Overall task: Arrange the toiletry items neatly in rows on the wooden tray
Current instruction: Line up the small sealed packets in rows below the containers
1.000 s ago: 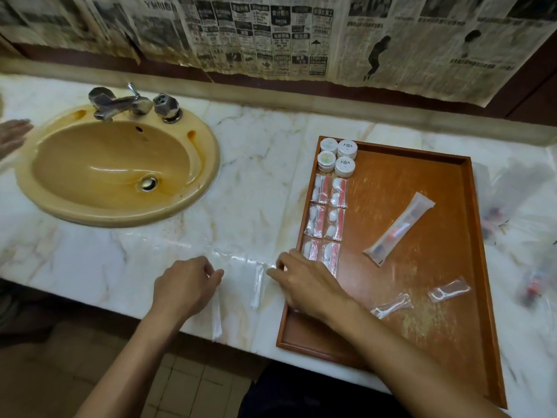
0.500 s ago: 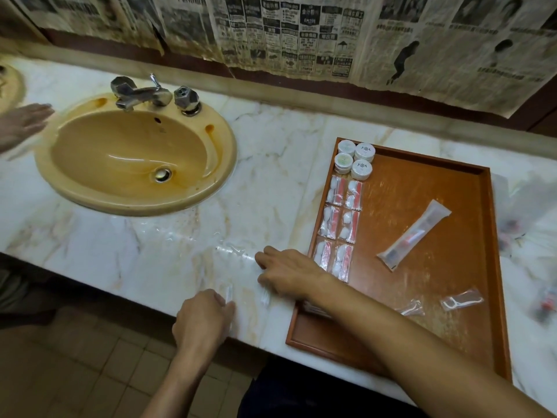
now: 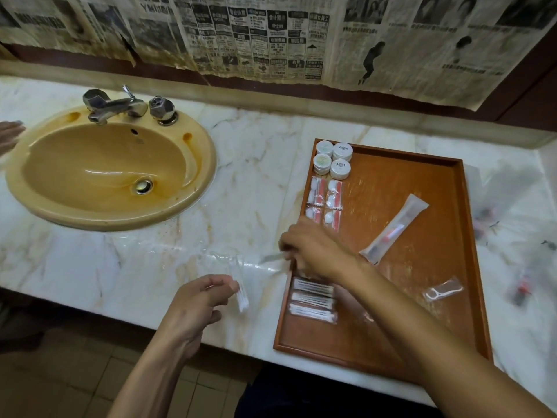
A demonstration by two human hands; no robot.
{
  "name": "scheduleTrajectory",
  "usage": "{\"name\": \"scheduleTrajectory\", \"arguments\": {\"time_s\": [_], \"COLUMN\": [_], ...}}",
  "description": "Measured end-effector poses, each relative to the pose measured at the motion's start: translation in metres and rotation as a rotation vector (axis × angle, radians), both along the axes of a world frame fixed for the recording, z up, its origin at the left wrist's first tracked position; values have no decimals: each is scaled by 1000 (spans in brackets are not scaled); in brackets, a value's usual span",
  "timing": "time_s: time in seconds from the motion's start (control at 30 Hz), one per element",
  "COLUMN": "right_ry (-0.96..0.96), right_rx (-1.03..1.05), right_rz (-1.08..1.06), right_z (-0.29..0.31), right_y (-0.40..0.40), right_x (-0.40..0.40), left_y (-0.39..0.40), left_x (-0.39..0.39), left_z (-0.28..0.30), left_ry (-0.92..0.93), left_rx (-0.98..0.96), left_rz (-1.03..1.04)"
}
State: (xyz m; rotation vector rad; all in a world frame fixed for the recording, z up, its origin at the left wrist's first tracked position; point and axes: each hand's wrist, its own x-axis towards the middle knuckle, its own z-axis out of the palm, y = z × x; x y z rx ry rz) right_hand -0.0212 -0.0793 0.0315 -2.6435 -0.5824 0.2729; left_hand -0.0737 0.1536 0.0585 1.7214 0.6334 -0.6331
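Observation:
The wooden tray (image 3: 428,342) lies on the marble counter, right of the sink. Along its left side stand several white round jars (image 3: 333,159), then red-and-white sachets (image 3: 327,200), then cotton-swab packets (image 3: 313,300) near the front. A wrapped toothbrush kit (image 3: 394,229) lies slanted mid-tray, and a floss pick packet (image 3: 443,291) sits at the right. My right hand (image 3: 316,251) hovers over the tray's left edge, pinching a thin clear packet (image 3: 271,258). My left hand (image 3: 202,300) holds another clear swab packet (image 3: 241,292) above the counter's front.
A yellow sink (image 3: 111,173) with a metal tap (image 3: 120,105) takes up the left of the marble counter (image 3: 250,164). Another person's hand (image 3: 9,134) shows at the far left. Blurred clear packets (image 3: 509,212) lie right of the tray. Newspaper covers the wall.
My right hand rose from the counter toward the tray edge with a thin packet. My left hand lifted a clear packet off the counter front. Swab packets on the tray came into view.

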Motion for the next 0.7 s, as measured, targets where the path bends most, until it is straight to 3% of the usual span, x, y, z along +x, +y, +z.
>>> {"name": "scheduleTrajectory", "arguments": {"time_s": [0.13, 0.3, 0.47, 0.6, 0.7], "right_ry": [159, 263, 294, 315, 303], "right_rx": [138, 281, 280, 319, 323], "right_rz": [-390, -695, -795, -806, -795], "right_z": [-1, -19, -25, -26, -27], "right_y": [-47, -88, -99, -99, -96], "right_x": [-21, -53, -76, -83, -83], "left_y": [-31, -63, -79, -86, -94], "left_x": [5, 2, -7, -16, -20], "left_z": [-1, -7, -21, -38, -51], "left_ry": [-56, -125, -258, -541, -750], "left_rx": [10, 42, 99, 378, 548], "left_rz": [-108, -322, -694, -1179, -1406]}}
